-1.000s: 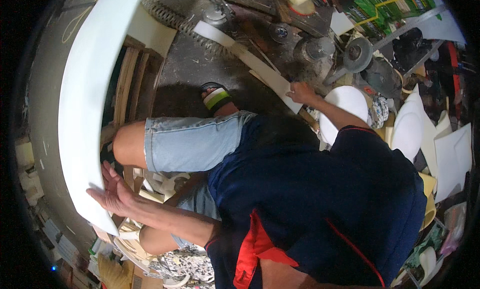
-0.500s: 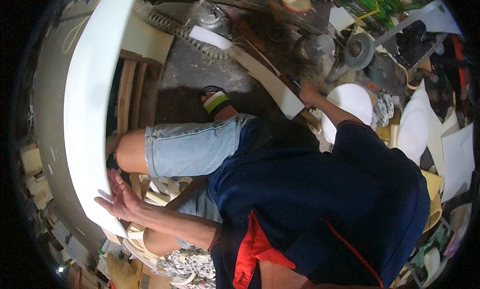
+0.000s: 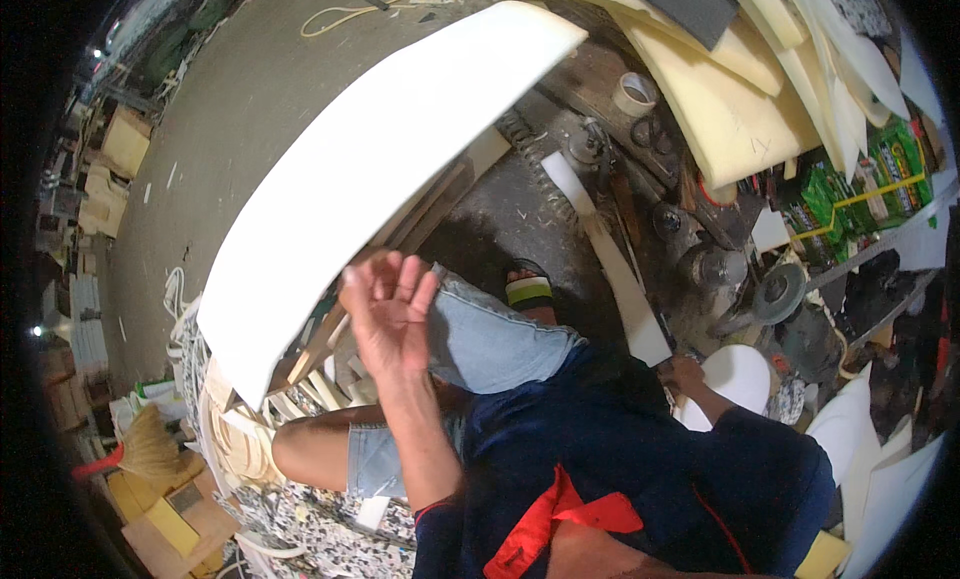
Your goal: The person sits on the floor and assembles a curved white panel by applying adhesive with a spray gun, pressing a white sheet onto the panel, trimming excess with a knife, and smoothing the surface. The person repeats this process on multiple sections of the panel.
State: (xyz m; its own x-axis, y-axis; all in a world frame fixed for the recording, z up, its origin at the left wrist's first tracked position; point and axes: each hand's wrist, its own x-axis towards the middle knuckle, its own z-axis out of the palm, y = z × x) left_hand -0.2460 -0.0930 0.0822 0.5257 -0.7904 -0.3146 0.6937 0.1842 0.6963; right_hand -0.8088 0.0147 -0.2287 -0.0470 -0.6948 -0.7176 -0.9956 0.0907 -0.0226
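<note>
Panel, long, white and curved (image 3: 380, 159), lies slantwise across the upper left of the view, its near end pointing down toward the worker's bare knee (image 3: 315, 457). Left hand (image 3: 390, 319) beside its inner edge: palm turned up, fingers loosely bent and spread wide, clasping nothing visible. Thumb and edge overlap in the view; cannot tell whether they touch. Right hand (image 3: 685, 374) dark and partly hidden, at the lower end of a white strip (image 3: 630, 299) and next to a round white disc (image 3: 738, 371). Its fingers look curled; cannot tell what, if anything, they hold.

Risks, as judged. The panel's support is mostly hidden; with no firm clasp seen on it, a knock from forearm or knee could tip or slide it. Wooden slats (image 3: 320, 346) near its inner edge might mark that edge if it dropped on them. The strip reaches toward a coiled hose (image 3: 520, 134) on the cluttered floor (image 3: 490, 229); a tug could snag it there. Sandalled foot (image 3: 529, 291) near the strip too: a careless shift of weight might crease it.
</note>
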